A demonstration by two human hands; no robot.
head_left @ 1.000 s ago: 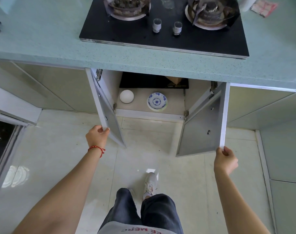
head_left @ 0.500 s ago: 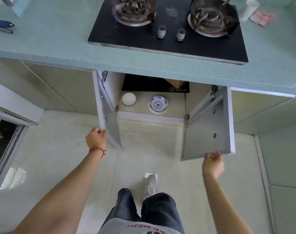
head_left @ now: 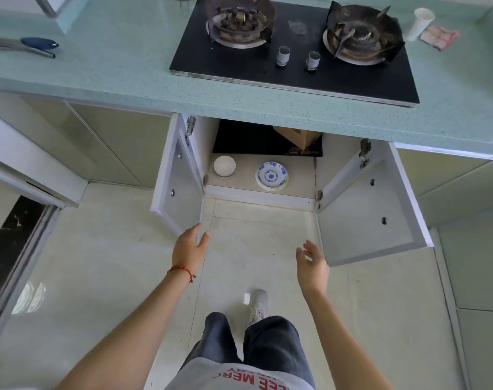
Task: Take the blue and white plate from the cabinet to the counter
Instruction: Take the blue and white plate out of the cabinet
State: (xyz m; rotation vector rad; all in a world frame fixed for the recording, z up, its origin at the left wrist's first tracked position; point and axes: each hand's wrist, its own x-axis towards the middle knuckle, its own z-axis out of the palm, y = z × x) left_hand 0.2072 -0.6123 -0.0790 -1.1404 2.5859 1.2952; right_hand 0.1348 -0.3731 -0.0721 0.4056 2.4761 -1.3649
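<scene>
Both my hands have let go of the doors since half a second ago. Left hand (head_left: 189, 246) and right hand (head_left: 312, 260) hover open and empty over the floor, fingers loosely spread, between the two wide-open doors. The plate (head_left: 271, 175) sits inside the cabinet (head_left: 290, 192), right of a white bowl (head_left: 224, 166).

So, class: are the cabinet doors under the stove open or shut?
Open. Both cabinet doors swing outward, showing the blue and white plate inside.
</scene>
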